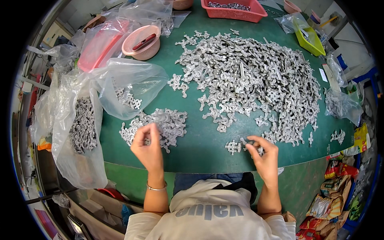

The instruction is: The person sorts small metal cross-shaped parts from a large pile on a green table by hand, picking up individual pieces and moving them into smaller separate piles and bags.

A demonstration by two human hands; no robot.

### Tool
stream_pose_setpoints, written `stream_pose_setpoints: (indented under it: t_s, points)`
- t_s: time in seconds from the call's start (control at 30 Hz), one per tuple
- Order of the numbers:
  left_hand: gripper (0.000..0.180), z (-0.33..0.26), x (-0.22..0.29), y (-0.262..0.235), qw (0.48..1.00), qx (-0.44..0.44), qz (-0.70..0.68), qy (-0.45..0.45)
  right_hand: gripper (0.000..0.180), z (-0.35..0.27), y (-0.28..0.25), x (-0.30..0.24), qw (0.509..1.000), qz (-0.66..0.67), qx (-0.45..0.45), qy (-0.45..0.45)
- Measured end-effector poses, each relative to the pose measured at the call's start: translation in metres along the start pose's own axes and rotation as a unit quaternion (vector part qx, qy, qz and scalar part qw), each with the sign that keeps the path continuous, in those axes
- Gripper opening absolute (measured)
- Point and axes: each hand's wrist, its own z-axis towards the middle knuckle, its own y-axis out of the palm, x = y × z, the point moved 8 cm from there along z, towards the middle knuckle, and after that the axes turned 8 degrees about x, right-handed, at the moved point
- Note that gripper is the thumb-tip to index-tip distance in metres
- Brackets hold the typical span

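Observation:
My left hand (147,144) hovers at the near edge of a smaller pile of silvery metal castings (170,126), its thumb and fingertips drawn together. Whether a piece sits in that pinch is hidden. Just above the fingertips one casting (162,116) looks blurred. My right hand (264,154) is closed around small grey castings (260,151) that show between the curled fingers. By its fingertips is another small casting (243,141), next to a flat cross-shaped cluster (233,147) on the green table (192,154). Beyond that hand spreads a large heap of castings (248,80).
At the left, clear plastic bags (82,168) hold more castings. A pink basket (146,50) with a red-handled tool (144,41) stands behind them. A red tray (236,14) of metal rings and a yellow-green basket (312,40) are at the back. Bright packages (326,204) lie lower right.

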Motion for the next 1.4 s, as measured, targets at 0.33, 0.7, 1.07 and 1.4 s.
stream_pose_setpoints:
  t_s: [0.33,0.7,1.07,1.4]
  points:
    - [0.014,-0.009,0.031,0.004,0.963,0.055,0.138,0.225,0.022,-0.001,0.025,-0.02,0.979,-0.191,-0.055,-0.054]
    - [0.027,-0.112,0.048,0.08,0.886,-0.433,-0.164,-0.035,0.013,-0.009,0.04,-0.023,0.977,0.186,-0.099,0.029]
    - [0.033,0.071,-0.01,0.027,0.827,-0.024,-0.5,-0.257,0.012,-0.01,0.033,-0.011,0.963,0.248,-0.073,0.078]
    - [0.038,-0.003,0.031,0.035,0.939,-0.093,-0.303,-0.133,0.018,0.015,0.018,0.009,0.997,0.069,-0.002,0.019]
